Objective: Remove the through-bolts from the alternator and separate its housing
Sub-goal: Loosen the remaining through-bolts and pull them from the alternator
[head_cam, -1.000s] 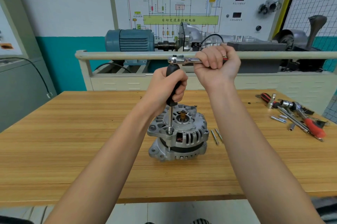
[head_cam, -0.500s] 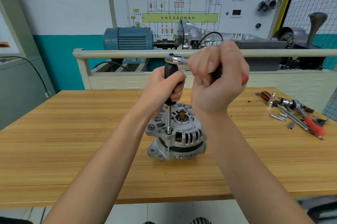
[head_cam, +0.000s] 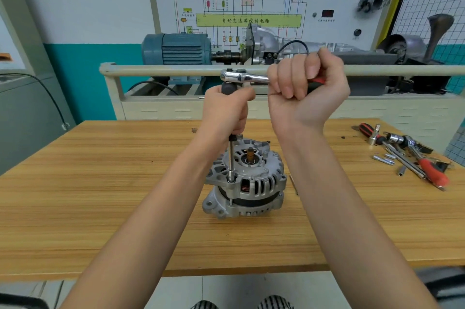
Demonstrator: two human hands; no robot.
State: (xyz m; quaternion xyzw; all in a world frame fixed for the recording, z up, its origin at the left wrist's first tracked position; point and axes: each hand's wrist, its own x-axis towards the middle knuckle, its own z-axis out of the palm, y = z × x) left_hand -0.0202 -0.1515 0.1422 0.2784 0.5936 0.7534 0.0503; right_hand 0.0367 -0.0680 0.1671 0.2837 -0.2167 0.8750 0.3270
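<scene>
Left hand [head_cam: 226,112] grips the extension [head_cam: 231,157], right hand [head_cam: 305,89] grips the ratchet [head_cam: 241,76]. Socket looks seated on the alternator [head_cam: 245,180] bolt; any tilt could round the head.

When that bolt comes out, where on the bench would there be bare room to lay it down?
Bare wood lies left of the alternator out to the bench edge, and in front of it between the forearms. The far right is crowded with loose tools; a removed bolt already lies just right of the alternator.

Green bar [head_cam: 248,20] on wall wiring diagram reads 自动变速器控制电脑, smaller labels illegible
</scene>
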